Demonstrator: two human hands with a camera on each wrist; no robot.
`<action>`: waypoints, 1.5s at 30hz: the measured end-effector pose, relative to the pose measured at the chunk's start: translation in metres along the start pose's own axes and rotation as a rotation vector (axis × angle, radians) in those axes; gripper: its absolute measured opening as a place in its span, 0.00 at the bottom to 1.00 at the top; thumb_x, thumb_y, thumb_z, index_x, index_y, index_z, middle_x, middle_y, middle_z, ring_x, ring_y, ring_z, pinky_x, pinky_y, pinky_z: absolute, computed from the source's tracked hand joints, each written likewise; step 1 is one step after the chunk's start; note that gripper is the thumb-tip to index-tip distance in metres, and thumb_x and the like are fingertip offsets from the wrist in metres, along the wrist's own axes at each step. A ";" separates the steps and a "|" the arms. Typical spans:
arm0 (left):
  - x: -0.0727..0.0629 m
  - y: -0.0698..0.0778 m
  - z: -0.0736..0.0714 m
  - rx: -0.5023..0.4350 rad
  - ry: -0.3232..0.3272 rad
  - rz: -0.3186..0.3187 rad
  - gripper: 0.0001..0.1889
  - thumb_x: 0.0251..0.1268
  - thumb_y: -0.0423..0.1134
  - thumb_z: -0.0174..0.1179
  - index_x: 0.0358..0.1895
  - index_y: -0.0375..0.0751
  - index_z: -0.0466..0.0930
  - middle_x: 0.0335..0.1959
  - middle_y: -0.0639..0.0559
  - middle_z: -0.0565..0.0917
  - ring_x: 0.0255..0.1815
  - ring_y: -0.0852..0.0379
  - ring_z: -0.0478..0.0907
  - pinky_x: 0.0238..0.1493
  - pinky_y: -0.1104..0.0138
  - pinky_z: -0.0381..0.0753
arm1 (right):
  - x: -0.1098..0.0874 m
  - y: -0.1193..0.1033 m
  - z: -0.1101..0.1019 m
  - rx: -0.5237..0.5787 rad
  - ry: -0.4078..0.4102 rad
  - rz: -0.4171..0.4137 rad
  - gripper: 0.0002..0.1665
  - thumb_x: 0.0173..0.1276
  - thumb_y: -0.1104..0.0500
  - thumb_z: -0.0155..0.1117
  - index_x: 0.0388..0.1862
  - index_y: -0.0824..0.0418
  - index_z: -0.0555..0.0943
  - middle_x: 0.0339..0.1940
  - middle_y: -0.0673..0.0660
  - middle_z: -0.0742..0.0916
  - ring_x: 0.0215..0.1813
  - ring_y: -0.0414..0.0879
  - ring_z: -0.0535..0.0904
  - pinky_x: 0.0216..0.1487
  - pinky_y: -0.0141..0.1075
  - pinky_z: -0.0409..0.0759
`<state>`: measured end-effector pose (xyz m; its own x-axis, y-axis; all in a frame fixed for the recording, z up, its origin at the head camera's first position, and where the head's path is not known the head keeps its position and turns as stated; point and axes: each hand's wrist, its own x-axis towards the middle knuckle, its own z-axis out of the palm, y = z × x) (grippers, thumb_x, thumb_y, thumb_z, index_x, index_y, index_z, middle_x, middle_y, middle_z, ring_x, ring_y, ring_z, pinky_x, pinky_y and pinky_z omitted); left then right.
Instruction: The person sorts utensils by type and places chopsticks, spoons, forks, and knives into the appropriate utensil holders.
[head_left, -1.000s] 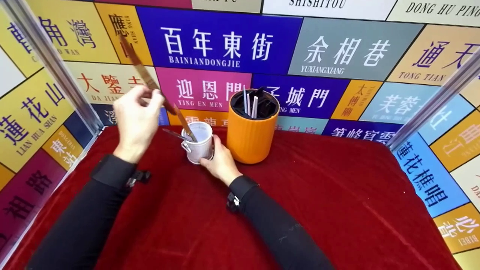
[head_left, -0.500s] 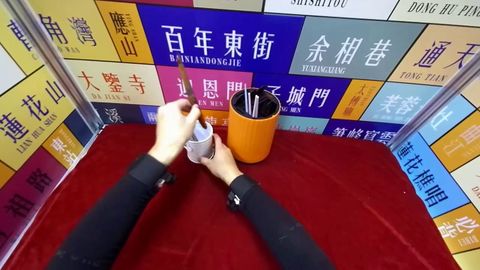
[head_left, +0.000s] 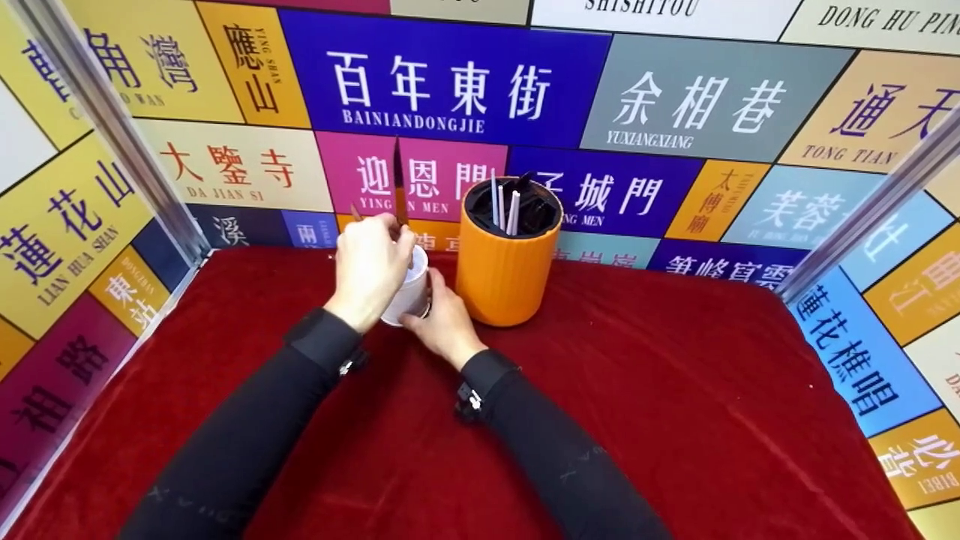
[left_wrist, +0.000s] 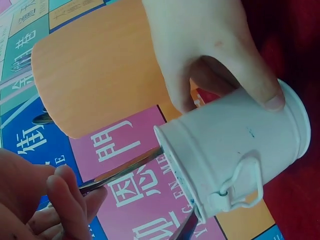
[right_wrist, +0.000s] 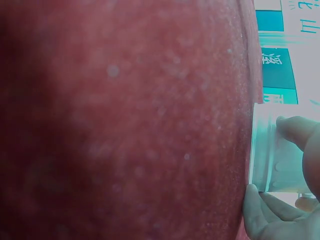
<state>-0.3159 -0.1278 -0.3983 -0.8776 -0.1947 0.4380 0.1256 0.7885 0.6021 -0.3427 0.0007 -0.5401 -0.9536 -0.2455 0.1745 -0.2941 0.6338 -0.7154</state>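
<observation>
My left hand (head_left: 371, 262) is above a white mug-like cup (head_left: 409, 296) and pinches a long, slim, pointed tool (head_left: 398, 180), brownish in the head view. In the left wrist view this tool (left_wrist: 130, 167) looks shiny, and its lower end reaches the mouth of the cup (left_wrist: 225, 155). A second slim, shiny tool (left_wrist: 186, 225) sticks out of the cup beside the small handle. My right hand (head_left: 446, 322) grips the cup low on its right side, thumb against the wall. The kind of both tools cannot be made out.
Right of the cup stands an orange cylindrical holder (head_left: 504, 277) with a black inside and several pale, thin sticks (head_left: 510, 214). Dark red cloth (head_left: 645, 405) covers the table. Behind rises a wall of coloured panels (head_left: 442, 82), with metal posts (head_left: 142, 150) at its corners.
My left hand has moved right and slightly down towards the cup with the slim tool, which now stands nearly upright. My right hand has stayed on the cup.
</observation>
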 end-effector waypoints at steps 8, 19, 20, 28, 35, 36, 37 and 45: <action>-0.005 -0.005 0.012 0.068 -0.075 0.026 0.15 0.79 0.43 0.63 0.41 0.34 0.93 0.41 0.35 0.94 0.42 0.31 0.92 0.45 0.43 0.93 | 0.000 0.005 0.002 0.032 0.012 -0.028 0.57 0.65 0.50 0.84 0.86 0.60 0.64 0.72 0.66 0.87 0.70 0.61 0.85 0.76 0.50 0.81; -0.010 -0.008 0.036 0.232 -0.146 0.066 0.15 0.76 0.38 0.65 0.47 0.25 0.89 0.44 0.27 0.90 0.45 0.26 0.91 0.46 0.38 0.93 | -0.001 0.007 0.003 -0.008 0.029 -0.059 0.57 0.65 0.48 0.83 0.86 0.60 0.63 0.71 0.68 0.87 0.68 0.63 0.87 0.74 0.50 0.83; -0.010 -0.008 0.037 0.240 -0.152 0.060 0.14 0.76 0.38 0.65 0.47 0.25 0.89 0.44 0.28 0.91 0.45 0.26 0.91 0.46 0.39 0.93 | 0.000 0.007 0.003 -0.009 0.023 -0.052 0.58 0.65 0.49 0.83 0.87 0.60 0.63 0.71 0.68 0.87 0.69 0.64 0.86 0.74 0.51 0.83; -0.010 -0.008 0.040 0.277 -0.175 0.076 0.15 0.76 0.38 0.64 0.46 0.26 0.90 0.43 0.28 0.91 0.44 0.27 0.91 0.45 0.39 0.93 | 0.002 0.015 0.006 0.003 0.051 -0.093 0.59 0.62 0.45 0.84 0.86 0.58 0.65 0.71 0.67 0.87 0.68 0.65 0.87 0.74 0.53 0.83; -0.007 -0.009 0.041 0.267 -0.230 0.086 0.12 0.77 0.36 0.62 0.45 0.29 0.90 0.45 0.29 0.91 0.48 0.28 0.91 0.51 0.39 0.92 | 0.009 0.030 0.017 0.044 0.080 -0.114 0.60 0.59 0.44 0.86 0.86 0.58 0.66 0.71 0.67 0.87 0.67 0.67 0.87 0.74 0.56 0.83; -0.006 -0.009 0.041 0.269 -0.237 0.096 0.12 0.76 0.36 0.62 0.45 0.29 0.91 0.45 0.30 0.91 0.49 0.28 0.90 0.52 0.39 0.92 | 0.010 0.031 0.018 0.047 0.085 -0.117 0.61 0.59 0.44 0.86 0.86 0.58 0.66 0.70 0.67 0.88 0.67 0.67 0.87 0.74 0.56 0.83; -0.006 -0.009 0.041 0.272 -0.242 0.107 0.11 0.76 0.35 0.62 0.45 0.30 0.91 0.45 0.30 0.91 0.49 0.28 0.90 0.53 0.39 0.91 | 0.011 0.032 0.018 0.049 0.087 -0.116 0.61 0.59 0.44 0.86 0.86 0.59 0.66 0.70 0.68 0.88 0.67 0.67 0.87 0.74 0.57 0.83; -0.006 -0.009 0.038 0.273 -0.283 0.101 0.11 0.74 0.37 0.62 0.44 0.32 0.90 0.48 0.29 0.90 0.52 0.28 0.89 0.58 0.38 0.89 | 0.006 0.019 0.011 0.028 0.065 -0.080 0.59 0.61 0.45 0.85 0.85 0.57 0.66 0.70 0.67 0.88 0.68 0.65 0.87 0.74 0.55 0.83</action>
<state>-0.3291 -0.1114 -0.4314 -0.9648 0.0300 0.2614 0.1236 0.9286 0.3499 -0.3533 0.0032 -0.5602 -0.9297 -0.2460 0.2742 -0.3681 0.5934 -0.7158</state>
